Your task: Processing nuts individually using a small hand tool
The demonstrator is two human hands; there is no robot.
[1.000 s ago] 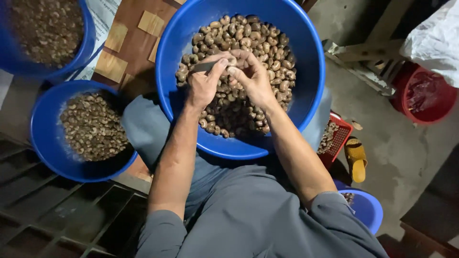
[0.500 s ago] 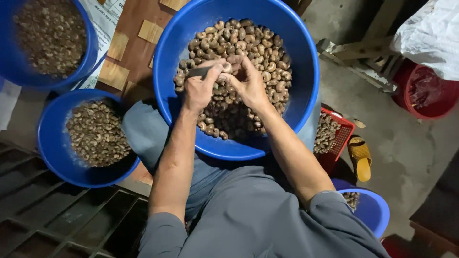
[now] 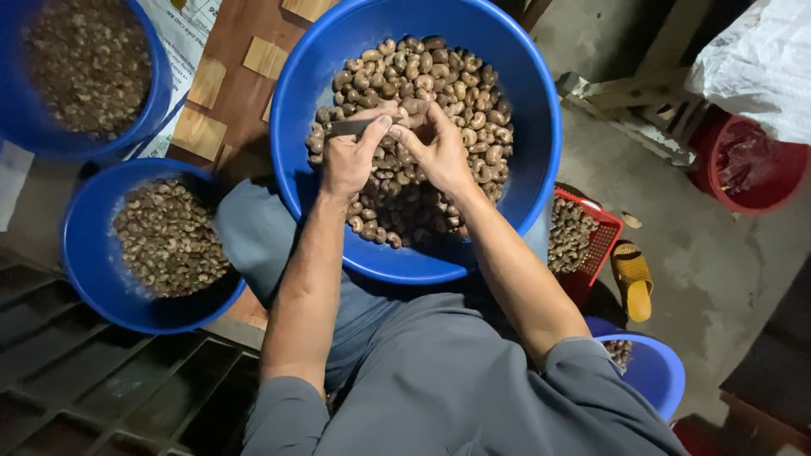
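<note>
Both hands meet over the nut-filled basin [image 3: 541,127] on the lap.
Left hand [image 3: 351,156] grips a blade [image 3: 351,127]; right hand [image 3: 439,148] pinches a nut, so scraps drop in.

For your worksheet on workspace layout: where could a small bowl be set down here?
Bare concrete floor lies free between the red crate, yellow sandal and red tub. The big blue basin is crowded: nuts and both hands fill it.

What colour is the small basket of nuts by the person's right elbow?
Red. The basket shows best in the head view, beside a yellow sandal.
</note>
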